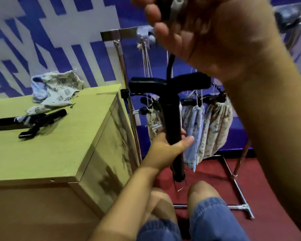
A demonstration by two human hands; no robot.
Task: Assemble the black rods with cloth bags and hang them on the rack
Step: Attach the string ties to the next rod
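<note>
**Head view: both hands on an upright black rod by the rack**

Head camera looks down on a black rod (172, 122) held upright in front of the rack (129, 105). The left hand (165, 148) grips its lower shaft, thumb across the near side and fingers (183, 132) curled behind it, so the rod runs up between thumb and fingers. The right hand (203, 32), raised close to the lens and blurred, curls its fingers (153, 13) round the rod's thin top end beside a grey tube (176, 2). A black crossbar (169, 83) sits on the rod above the left hand.

Behind the rod, patterned cloth bags (207, 131) hang by strings from the rack. On the tabletop (63, 153) to the left lie a second black rod (24, 122) and a crumpled cloth bag (56, 89), touching each other. Bare knees and blue shorts (210, 221) show at the bottom over red floor (268, 197).
</note>
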